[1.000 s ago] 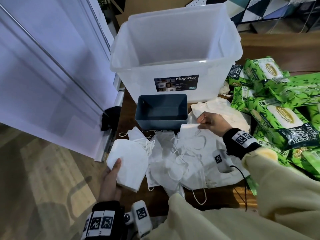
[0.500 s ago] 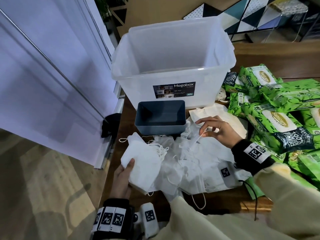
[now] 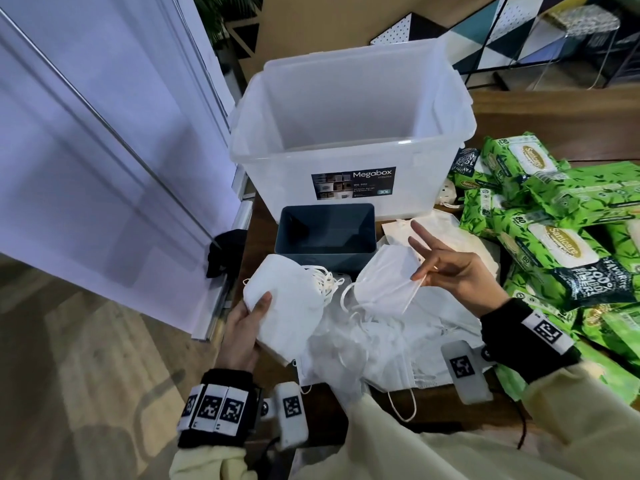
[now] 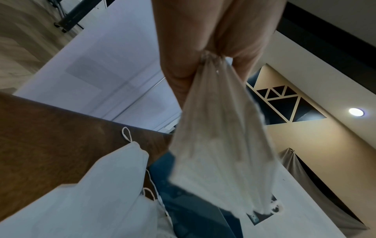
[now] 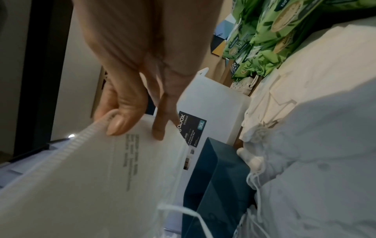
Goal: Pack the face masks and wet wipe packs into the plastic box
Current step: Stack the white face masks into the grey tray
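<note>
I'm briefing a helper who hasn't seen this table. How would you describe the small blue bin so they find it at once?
Start at the big clear box with the Megabox label, standing open on the table. Directly in front of its label sits the blue bin, low, rectangular and open-topped, with the mask pile on its near side. It is the only dark, rigid thing among white masks and green wipe packs.
</note>
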Demonstrator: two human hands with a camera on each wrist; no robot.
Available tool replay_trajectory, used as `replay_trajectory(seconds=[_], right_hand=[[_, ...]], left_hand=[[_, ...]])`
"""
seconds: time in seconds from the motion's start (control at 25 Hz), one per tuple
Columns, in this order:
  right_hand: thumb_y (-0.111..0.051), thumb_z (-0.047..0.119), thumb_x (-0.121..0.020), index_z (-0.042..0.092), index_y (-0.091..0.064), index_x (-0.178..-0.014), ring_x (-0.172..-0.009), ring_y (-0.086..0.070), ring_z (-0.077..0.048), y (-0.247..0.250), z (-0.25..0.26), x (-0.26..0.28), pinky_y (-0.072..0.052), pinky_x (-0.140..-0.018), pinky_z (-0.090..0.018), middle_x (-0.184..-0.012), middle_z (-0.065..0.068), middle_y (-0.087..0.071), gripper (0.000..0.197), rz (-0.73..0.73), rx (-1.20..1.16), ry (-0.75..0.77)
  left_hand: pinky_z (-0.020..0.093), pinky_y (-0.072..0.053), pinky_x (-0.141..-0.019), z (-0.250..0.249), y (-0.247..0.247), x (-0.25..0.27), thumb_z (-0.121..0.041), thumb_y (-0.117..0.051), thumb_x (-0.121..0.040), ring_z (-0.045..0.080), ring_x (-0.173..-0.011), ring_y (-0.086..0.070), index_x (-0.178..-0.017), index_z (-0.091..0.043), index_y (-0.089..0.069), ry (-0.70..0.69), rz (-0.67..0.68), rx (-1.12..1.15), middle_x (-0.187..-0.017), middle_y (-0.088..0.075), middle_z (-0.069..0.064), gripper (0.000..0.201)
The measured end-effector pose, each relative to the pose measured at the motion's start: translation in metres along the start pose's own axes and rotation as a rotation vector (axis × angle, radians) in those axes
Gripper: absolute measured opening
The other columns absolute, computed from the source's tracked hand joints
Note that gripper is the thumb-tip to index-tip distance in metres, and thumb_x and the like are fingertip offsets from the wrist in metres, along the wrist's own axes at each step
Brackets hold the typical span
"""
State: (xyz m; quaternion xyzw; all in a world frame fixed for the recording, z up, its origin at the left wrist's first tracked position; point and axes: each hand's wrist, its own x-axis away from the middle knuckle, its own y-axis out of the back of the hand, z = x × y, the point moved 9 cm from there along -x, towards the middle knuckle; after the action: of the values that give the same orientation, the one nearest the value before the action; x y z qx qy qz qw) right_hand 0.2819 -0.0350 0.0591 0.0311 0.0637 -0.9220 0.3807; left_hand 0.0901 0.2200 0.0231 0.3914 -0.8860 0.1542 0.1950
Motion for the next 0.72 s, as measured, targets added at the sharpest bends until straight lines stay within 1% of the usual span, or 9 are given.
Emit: replay_trajectory(seconds=[0.08,0.24,0.36,0.44,0.48,0.56,0.6,0.68,0.72], right_hand=[[-0.086,0.039,-0.055,0.014,-0.075,-0.069,-0.132,-0.043,-0.018,0.007,0.006,0.0,-0.044,-0.102,-0.025,-0.134,0.018,-0.053,0.031,-0.052,-0.061,-0.009],[-0.081,0.021,-0.059,0.011,-0.074,-0.068,-0.108,-0.064,-0.023,0.006,0.017,0.002,-0.055,-0.08,-0.028,-0.129,0.007,-0.059,0.015,-0.075,-0.065,-0.021],[-0.085,0.032,-0.058,0.012,-0.072,-0.072,-0.098,-0.067,-0.02,-0.001,0.022,-0.001,-0.055,-0.083,-0.031,-0.102,-0.002,-0.072,0.028,-0.066,-0.167,0.016],[-0.081,0.032,-0.064,0.008,-0.068,-0.071,-0.087,-0.066,-0.018,-0.013,0.019,-0.005,-0.056,-0.079,-0.03,-0.086,-0.006,-0.068,0.028,-0.027,-0.422,-0.054],[-0.075,0.032,-0.07,0.007,-0.063,-0.07,-0.081,-0.063,-0.017,-0.018,0.02,-0.007,-0.054,-0.076,-0.026,-0.081,-0.007,-0.064,0.028,-0.01,-0.431,-0.073],[-0.063,0.021,-0.079,0.007,-0.054,-0.075,-0.08,-0.055,-0.013,-0.033,0.035,-0.01,-0.046,-0.075,-0.016,-0.08,-0.006,-0.059,0.017,0.077,-0.127,-0.039],[-0.059,0.011,-0.081,0.008,-0.052,-0.082,-0.088,-0.054,-0.011,-0.045,0.045,-0.01,-0.043,-0.08,-0.015,-0.087,-0.004,-0.058,0.008,0.163,0.076,0.004],[-0.054,-0.002,-0.084,0.016,-0.053,-0.1,-0.119,-0.048,-0.007,-0.067,0.062,-0.008,-0.038,-0.099,-0.019,-0.121,0.0,-0.054,0.024,0.354,0.447,0.113],[-0.052,-0.005,-0.086,0.02,-0.051,-0.111,-0.133,-0.037,-0.008,-0.076,0.072,-0.005,-0.034,-0.106,-0.023,-0.139,0.001,-0.043,0.035,0.421,0.608,0.191]], left_hand=[[0.033,-0.051,-0.075,-0.006,0.001,-0.003,-0.018,-0.057,-0.091,0.024,-0.099,-0.063,-0.121,-0.006,-0.057,-0.014,0.009,0.002,-0.112,-0.066,0.012,0.033],[0.036,-0.052,-0.078,-0.005,0.004,-0.003,-0.019,-0.057,-0.09,0.026,-0.101,-0.063,-0.12,-0.008,-0.057,-0.014,0.011,0.03,-0.112,-0.067,0.011,0.032],[0.042,-0.05,-0.09,0.003,0.007,-0.003,-0.02,-0.06,-0.088,0.029,-0.106,-0.062,-0.117,-0.01,-0.06,0.018,-0.004,0.04,-0.115,-0.067,0.012,0.03],[0.047,-0.048,-0.095,0.005,0.006,-0.004,-0.021,-0.061,-0.088,0.031,-0.108,-0.061,-0.117,-0.009,-0.061,0.038,0.001,0.034,-0.115,-0.067,0.013,0.031],[0.049,-0.046,-0.098,0.004,0.007,-0.005,-0.022,-0.062,-0.087,0.032,-0.109,-0.061,-0.118,-0.009,-0.06,0.043,-0.003,0.024,-0.116,-0.066,0.013,0.033],[0.051,-0.045,-0.099,0.002,0.008,-0.005,-0.023,-0.062,-0.087,0.033,-0.11,-0.06,-0.119,-0.009,-0.059,0.044,-0.003,-0.006,-0.117,-0.066,0.013,0.035],[0.05,-0.046,-0.098,0.0,0.007,-0.005,-0.022,-0.061,-0.087,0.033,-0.11,-0.06,-0.12,-0.008,-0.059,0.04,0.009,-0.02,-0.117,-0.065,0.014,0.035],[0.047,-0.047,-0.096,-0.004,0.006,-0.004,-0.021,-0.059,-0.089,0.032,-0.11,-0.06,-0.121,-0.007,-0.057,0.03,0.029,-0.059,-0.118,-0.065,0.014,0.036],[0.046,-0.048,-0.095,-0.005,0.006,-0.005,-0.021,-0.059,-0.089,0.031,-0.109,-0.06,-0.122,-0.006,-0.057,0.025,0.039,-0.082,-0.118,-0.065,0.014,0.036]])
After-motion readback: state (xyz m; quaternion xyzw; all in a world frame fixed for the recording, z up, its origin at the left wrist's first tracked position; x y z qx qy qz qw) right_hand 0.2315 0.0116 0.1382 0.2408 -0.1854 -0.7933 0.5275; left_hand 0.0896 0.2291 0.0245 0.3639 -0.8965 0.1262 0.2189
